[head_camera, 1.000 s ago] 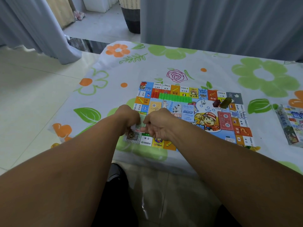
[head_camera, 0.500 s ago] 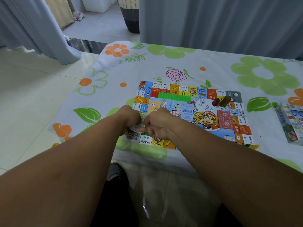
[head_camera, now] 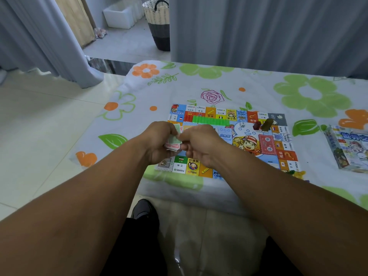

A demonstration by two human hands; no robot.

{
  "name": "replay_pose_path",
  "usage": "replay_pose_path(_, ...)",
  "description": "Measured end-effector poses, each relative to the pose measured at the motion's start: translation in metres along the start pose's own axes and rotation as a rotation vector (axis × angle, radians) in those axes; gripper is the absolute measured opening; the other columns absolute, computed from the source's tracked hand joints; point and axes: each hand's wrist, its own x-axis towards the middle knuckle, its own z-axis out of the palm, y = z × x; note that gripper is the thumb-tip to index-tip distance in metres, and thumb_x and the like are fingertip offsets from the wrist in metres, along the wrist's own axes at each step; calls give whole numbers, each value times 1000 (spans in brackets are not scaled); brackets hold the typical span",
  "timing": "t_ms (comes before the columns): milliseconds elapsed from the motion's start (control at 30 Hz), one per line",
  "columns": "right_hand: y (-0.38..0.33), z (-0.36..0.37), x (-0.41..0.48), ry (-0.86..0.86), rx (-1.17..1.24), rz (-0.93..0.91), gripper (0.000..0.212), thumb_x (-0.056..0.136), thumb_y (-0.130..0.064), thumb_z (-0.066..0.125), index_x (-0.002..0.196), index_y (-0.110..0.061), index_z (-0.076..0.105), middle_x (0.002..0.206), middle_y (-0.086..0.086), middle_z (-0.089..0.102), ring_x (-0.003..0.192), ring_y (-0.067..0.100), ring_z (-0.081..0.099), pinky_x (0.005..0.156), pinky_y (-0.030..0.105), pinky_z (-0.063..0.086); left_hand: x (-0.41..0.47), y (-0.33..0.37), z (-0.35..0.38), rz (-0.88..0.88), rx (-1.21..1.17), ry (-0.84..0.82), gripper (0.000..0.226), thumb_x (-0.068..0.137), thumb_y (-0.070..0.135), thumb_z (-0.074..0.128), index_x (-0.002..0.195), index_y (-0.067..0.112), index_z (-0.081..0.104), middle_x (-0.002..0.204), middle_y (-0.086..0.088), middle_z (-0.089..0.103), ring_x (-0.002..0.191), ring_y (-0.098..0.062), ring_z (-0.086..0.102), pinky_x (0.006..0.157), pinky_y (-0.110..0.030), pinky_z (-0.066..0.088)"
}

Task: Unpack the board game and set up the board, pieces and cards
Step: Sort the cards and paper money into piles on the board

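Note:
The colourful game board (head_camera: 278,154) lies flat on the flowered tablecloth. Above its near left corner my left hand (head_camera: 159,142) grips a small stack of cards (head_camera: 173,143), red and green faces showing. My right hand (head_camera: 201,144) meets it from the right, its fingers curled and pinching the cards' right edge. On the board lie a long green row of pieces (head_camera: 211,120), a white die (head_camera: 242,125), a dark red piece (head_camera: 256,125), an olive piece (head_camera: 267,124) and a red card deck (head_camera: 267,146).
The game box (head_camera: 348,148) lies on the table at the far right. Yellow and green pieces (head_camera: 296,173) sit by the board's near right corner. The table's front edge (head_camera: 199,194) is near my knees. Grey curtains hang behind; a basket (head_camera: 158,22) stands on the floor beyond.
Both hands have lifted slightly from the board's near left corner, and the card stack now shows more clearly between them. The view has tilted upward a little.

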Motion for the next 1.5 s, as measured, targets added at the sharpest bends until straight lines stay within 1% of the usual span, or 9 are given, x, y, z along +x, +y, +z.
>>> replay_pose_path(367, 15, 0, -49, 5, -141, -141, 13, 90, -1, 63, 77, -3, 66, 64, 9, 48, 53, 20, 41, 50, 31, 35, -45, -25, 14, 7, -148, -20, 17, 91, 15, 38, 95, 12, 55, 76, -8, 55, 61, -20, 51, 59, -29, 39)
replay_pose_path(600, 7, 3, -59, -50, 84, -67, 14, 90, 3, 61, 77, -2, 63, 53, 6, 45, 42, 15, 45, 43, 25, 35, -53, -30, -13, -48, -162, -190, 40, 82, 14, 47, 118, 6, 64, 95, -16, 67, 87, -32, 65, 88, -44, 56)
replay_pose_path(700, 5, 11, -58, -84, -10, -118, 6, 91, 1, 63, 91, 5, 67, 56, 7, 54, 38, 10, 52, 40, 21, 41, -53, -28, -16, -18, -351, -217, 41, 87, 8, 39, 120, -1, 60, 101, -21, 59, 84, -33, 58, 88, -48, 55)
replay_pose_path(800, 3, 12, -51, -49, -301, -245, 17, 89, -4, 67, 96, 11, 65, 67, 16, 59, 47, 15, 57, 46, 24, 50, -52, -23, -16, -4, -384, -177, 39, 90, 3, 35, 123, -5, 55, 102, -23, 59, 77, -34, 57, 79, -47, 57)
replay_pose_path(900, -5, 5, -42, -28, -442, -324, 19, 87, -13, 72, 99, 1, 66, 80, 17, 69, 60, 19, 61, 55, 30, 49, -52, -20, -17, 3, -379, -115, 27, 95, -1, 35, 110, -7, 56, 92, -23, 69, 75, -35, 69, 76, -48, 61)
replay_pose_path(1067, -14, -7, -34, -125, -384, -241, 10, 91, -5, 66, 97, 4, 66, 85, 23, 68, 57, 19, 55, 46, 26, 47, -50, -25, -28, -21, -333, -66, 24, 97, -7, 42, 111, -6, 62, 100, -19, 72, 97, -30, 69, 86, -46, 59)
replay_pose_path(1200, -13, -4, -30, -232, -313, -129, 15, 92, -2, 64, 103, 9, 66, 83, 15, 64, 54, 17, 58, 49, 28, 55, -46, -34, -36, 1, -316, 23, 18, 92, -11, 55, 107, -6, 64, 90, -18, 74, 80, -26, 73, 72, -40, 63)
replay_pose_path(1300, -9, 2, -24, -253, -308, -61, 21, 94, -9, 65, 108, 7, 63, 86, 16, 63, 56, 20, 60, 55, 32, 59, -38, -41, -38, 31, -293, 90, 16, 88, -10, 64, 102, -2, 62, 89, -16, 74, 83, -27, 73, 78, -42, 62)
replay_pose_path(1500, -3, 8, -14, -234, -221, 44, 7, 95, -6, 64, 94, 0, 62, 73, 11, 57, 49, 16, 55, 43, 23, 48, -22, -45, -40, 28, -140, 70, 16, 85, -3, 72, 99, 4, 68, 93, -10, 75, 73, -22, 74, 64, -36, 64)
